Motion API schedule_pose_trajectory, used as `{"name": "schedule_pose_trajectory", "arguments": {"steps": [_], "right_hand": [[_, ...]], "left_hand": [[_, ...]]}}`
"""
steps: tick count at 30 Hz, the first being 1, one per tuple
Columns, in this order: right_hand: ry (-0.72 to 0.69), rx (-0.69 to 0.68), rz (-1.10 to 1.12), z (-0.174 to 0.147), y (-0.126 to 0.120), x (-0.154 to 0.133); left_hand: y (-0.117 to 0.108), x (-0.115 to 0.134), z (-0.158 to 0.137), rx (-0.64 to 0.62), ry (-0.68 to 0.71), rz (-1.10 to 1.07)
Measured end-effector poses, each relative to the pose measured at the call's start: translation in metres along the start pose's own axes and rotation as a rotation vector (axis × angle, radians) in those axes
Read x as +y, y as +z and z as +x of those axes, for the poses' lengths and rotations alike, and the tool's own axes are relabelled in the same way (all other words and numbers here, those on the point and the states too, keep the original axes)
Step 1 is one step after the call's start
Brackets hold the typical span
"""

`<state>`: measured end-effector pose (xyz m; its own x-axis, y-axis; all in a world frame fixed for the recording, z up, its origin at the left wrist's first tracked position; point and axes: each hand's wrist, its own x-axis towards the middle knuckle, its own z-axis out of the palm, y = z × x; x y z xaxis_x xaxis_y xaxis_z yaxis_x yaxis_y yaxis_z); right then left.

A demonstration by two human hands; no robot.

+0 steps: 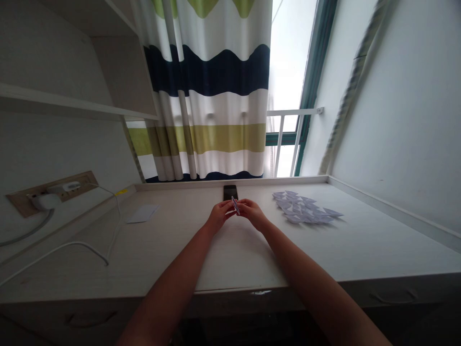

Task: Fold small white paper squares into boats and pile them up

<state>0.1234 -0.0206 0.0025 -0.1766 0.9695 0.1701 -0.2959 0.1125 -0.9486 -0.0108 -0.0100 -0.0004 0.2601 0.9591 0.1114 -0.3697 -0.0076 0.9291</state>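
Between my two hands, above the middle of the desk, a small folded piece of white paper (235, 205) is held on edge. My left hand (218, 215) pinches it from the left, and my right hand (252, 213) grips its right side with the fingertips. Just beyond the hands lies a dark phone (230, 192), its near end partly covered by them. Over to the right sits a spread pile of folded white paper pieces (302, 207), pointed in shape. A flat stack of white paper sheets (143, 213) rests on the left part of the desk.
The white desk (245, 264) has a raised rim along the back and right. A white cable (117, 226) runs from the wall socket (54, 192) over its left side. Behind it hang a striped curtain (223, 110) and a window with a white rail (291, 113).
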Motion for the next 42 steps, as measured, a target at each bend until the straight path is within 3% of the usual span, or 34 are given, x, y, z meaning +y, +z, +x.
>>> {"name": "schedule_pose_trajectory", "arguments": {"steps": [14, 20, 26, 42], "right_hand": [[0.073, -0.018, 0.113, -0.0018, 0.0008, -0.0036], [0.074, -0.003, 0.087, -0.0034, 0.0033, -0.0046], [0.052, 0.007, 0.044, -0.003, 0.001, -0.0029], [0.062, 0.002, 0.126, -0.0037, 0.0062, -0.0057]], "left_hand": [[0.0014, -0.0009, -0.0004, -0.082, 0.013, -0.031], [0.0019, -0.0025, 0.0006, -0.07, -0.004, -0.028], [0.0027, 0.0009, -0.003, -0.136, -0.028, -0.021], [0.002, 0.0003, -0.0009, -0.17, -0.044, -0.038]]}}
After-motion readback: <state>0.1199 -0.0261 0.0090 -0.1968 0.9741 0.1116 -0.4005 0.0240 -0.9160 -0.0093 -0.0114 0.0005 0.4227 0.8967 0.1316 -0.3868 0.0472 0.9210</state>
